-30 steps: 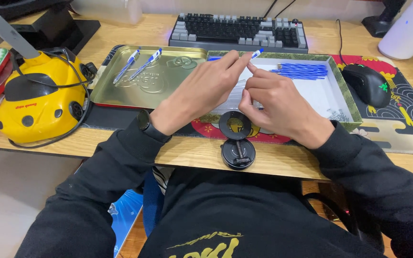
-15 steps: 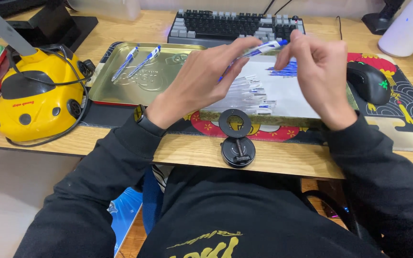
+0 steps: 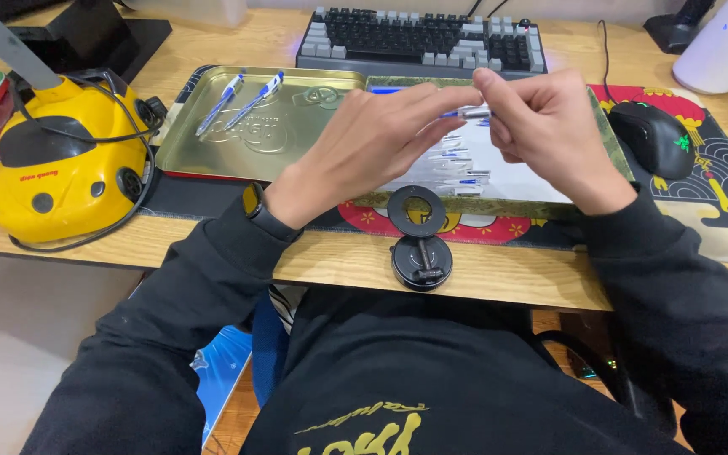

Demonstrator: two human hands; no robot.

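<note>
Here, pen position: the pen [image 3: 468,112], a clear barrel with blue at its left end, is held up between both hands, above the right-hand tin tray [image 3: 607,135] rather than resting in it.
Long axis: roughly level, running left to right across the view, so each hand takes one end.
Nearer hand: neither; both are on it, meeting at the middle.
Left hand [image 3: 362,145]: fingers stretched out long toward the right, fingertips narrowed onto the blue end of the pen; palm turned down.
Right hand [image 3: 549,135]: curled in, thumb and forefinger pinched on the clear end; the remaining fingers folded underneath.
Below the hands: small pen parts [image 3: 457,164], white and blue, lie loose on the pale lining of that tray.
Left tray [image 3: 212,135]: a gold tin lid just beside the first, with two finished blue-and-white pens [image 3: 242,99] lying slanted, well apart from the hands.
Surface [image 3: 499,278]: wooden, also carrying a keyboard [image 3: 419,38], a mouse [image 3: 655,139] and a yellow ladybird lamp [image 3: 61,160].
</note>
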